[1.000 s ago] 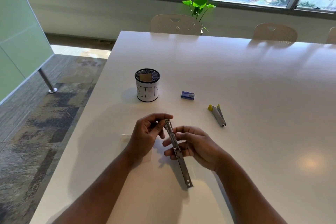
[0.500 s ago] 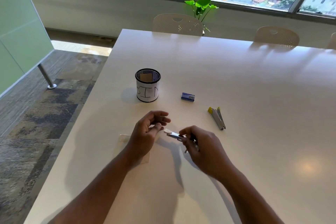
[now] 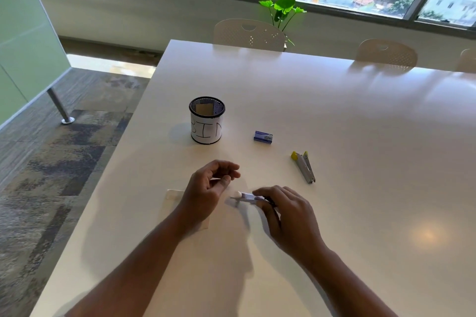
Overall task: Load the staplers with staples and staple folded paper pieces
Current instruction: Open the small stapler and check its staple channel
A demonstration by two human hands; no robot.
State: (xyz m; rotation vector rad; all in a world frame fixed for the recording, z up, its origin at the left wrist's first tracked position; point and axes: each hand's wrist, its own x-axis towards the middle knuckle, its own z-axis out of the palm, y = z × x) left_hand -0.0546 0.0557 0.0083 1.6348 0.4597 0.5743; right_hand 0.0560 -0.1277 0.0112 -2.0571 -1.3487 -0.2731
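My right hand (image 3: pixel 286 216) grips a small metal stapler (image 3: pixel 247 197), mostly covered by my fingers, with its tip pointing left just above the white table (image 3: pixel 360 136). My left hand (image 3: pixel 208 188) hovers beside that tip with fingers curled and apart, holding nothing I can make out. A white folded paper piece (image 3: pixel 175 197) lies on the table under my left wrist, partly hidden. A second stapler (image 3: pixel 304 166), silver with yellow ends, lies to the right. A small blue staple box (image 3: pixel 262 137) sits behind my hands.
A black mesh cup wrapped in paper marked "BIN" (image 3: pixel 206 121) stands at the back left. The table's left edge (image 3: pixel 103 188) drops to carpeted floor. Chairs (image 3: pixel 248 33) and a green plant (image 3: pixel 282 9) stand beyond the far edge.
The stapler was held spread open, long and upright, between both hands. It is now closed and low in my right hand alone; my left hand has let go.
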